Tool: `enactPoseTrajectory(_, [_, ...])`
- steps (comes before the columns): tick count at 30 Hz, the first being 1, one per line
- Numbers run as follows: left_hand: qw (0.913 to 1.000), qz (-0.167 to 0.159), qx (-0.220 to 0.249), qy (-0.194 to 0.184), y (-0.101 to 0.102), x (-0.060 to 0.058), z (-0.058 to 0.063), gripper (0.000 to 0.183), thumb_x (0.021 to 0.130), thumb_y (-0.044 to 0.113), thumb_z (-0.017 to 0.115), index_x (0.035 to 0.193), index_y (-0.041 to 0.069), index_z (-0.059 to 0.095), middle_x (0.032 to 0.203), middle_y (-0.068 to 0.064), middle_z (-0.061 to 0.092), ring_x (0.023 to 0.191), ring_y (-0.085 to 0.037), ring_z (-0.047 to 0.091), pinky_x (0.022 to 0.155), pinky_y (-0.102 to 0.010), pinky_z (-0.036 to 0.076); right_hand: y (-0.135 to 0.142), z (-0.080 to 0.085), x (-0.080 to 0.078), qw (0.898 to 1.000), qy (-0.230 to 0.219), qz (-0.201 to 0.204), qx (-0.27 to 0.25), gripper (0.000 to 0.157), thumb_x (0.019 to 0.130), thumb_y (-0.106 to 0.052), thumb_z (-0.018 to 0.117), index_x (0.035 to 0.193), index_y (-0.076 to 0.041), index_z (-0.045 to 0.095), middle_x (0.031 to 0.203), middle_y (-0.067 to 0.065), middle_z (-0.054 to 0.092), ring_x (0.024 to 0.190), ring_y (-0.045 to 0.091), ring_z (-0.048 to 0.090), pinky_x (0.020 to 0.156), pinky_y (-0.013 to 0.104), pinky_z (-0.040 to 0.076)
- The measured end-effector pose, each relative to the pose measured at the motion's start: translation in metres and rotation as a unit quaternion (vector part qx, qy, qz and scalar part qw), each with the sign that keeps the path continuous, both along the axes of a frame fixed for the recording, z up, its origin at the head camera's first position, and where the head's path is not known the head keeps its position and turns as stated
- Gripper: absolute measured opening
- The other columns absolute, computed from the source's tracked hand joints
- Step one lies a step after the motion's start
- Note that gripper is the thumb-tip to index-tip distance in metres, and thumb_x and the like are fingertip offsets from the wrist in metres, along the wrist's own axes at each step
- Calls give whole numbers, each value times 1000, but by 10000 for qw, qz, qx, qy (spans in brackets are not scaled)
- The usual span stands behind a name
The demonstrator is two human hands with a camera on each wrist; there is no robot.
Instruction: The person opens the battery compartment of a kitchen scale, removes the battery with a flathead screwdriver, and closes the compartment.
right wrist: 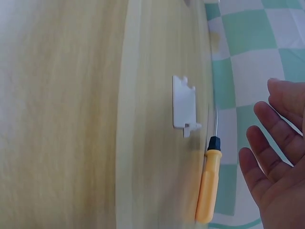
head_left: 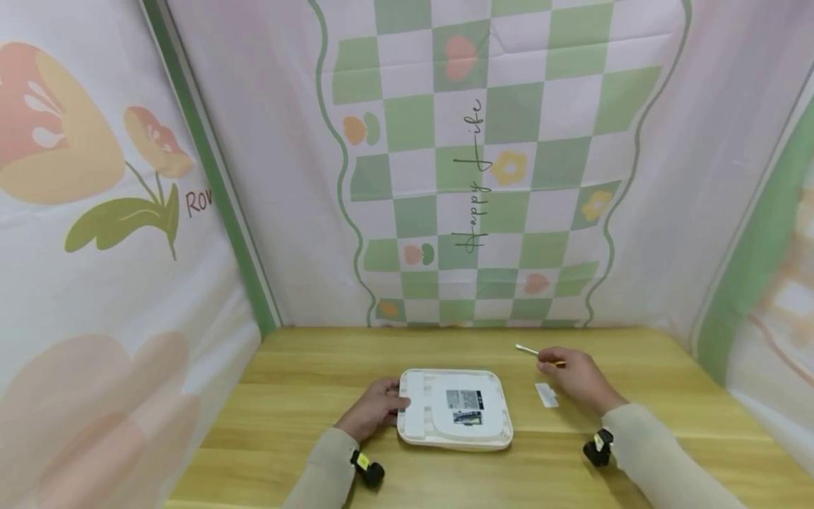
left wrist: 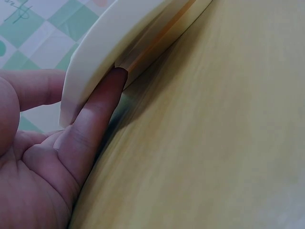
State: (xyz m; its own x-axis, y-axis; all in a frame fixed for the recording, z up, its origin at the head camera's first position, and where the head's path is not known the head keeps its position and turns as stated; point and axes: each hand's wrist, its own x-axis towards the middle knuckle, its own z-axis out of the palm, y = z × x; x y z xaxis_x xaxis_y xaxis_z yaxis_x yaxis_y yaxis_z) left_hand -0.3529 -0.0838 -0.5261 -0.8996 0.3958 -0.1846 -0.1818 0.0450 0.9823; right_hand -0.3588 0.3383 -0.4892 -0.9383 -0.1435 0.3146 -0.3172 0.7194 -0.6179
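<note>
A flat white device [head_left: 416, 417] with rounded corners shows a face with printed labels and a small dark recess near its middle. My left hand [head_left: 376, 408] pinches its left edge, the thumb on top. In the left wrist view a finger reaches under the rim of the device [left wrist: 90, 52], close over the wood. My right hand [head_left: 581, 378] hovers over a screwdriver [right wrist: 208, 186] with an orange handle and black collar. Its fingers [right wrist: 272, 152] are loosely bent, apart from the handle. A small white plastic cover with clips [right wrist: 184, 102] lies beside the screwdriver.
The wooden table [head_left: 305, 382] ends at the back against a hanging cloth [head_left: 407, 120] with green checks. More printed cloth [head_left: 127, 297] hangs along the left side, and another panel stands on the right. Black cameras [head_left: 598, 449] are strapped to both wrists.
</note>
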Motion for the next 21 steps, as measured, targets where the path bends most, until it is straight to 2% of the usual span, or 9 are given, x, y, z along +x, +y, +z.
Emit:
enactPoseTrajectory(10, [10000, 16, 1, -6, 0, 0, -1, 55, 92, 7, 64, 140, -8, 40, 110, -13, 64, 91, -24, 65, 74, -37, 57, -13, 0, 9, 9999, -121, -17, -43, 27, 93, -22, 67, 111, -1, 69, 106, 9, 70, 92, 24, 63, 77, 37, 52])
enactPoseTrajectory(18, [10000, 10, -38, -21, 0, -2, -2, 56, 92, 8, 65, 140, -7, 40, 110, -12, 64, 91, -24, 65, 75, -38, 57, -22, 0, 17, 9998, -170, 12, -99, 29, 93, -25, 68, 111, -2, 70, 107, 10, 69, 97, 30, 63, 81, 44, 52])
enactPoseTrajectory(21, [10000, -13, -52, -19, 0, -2, -1, 57, 92, 9, 65, 140, -7, 39, 110, -12, 64, 91, -24, 65, 75, -38, 57, -25, 0, 19, 9997, -217, 32, -85, 29, 94, -25, 67, 112, -3, 70, 107, 9, 69, 97, 29, 64, 80, 42, 52])
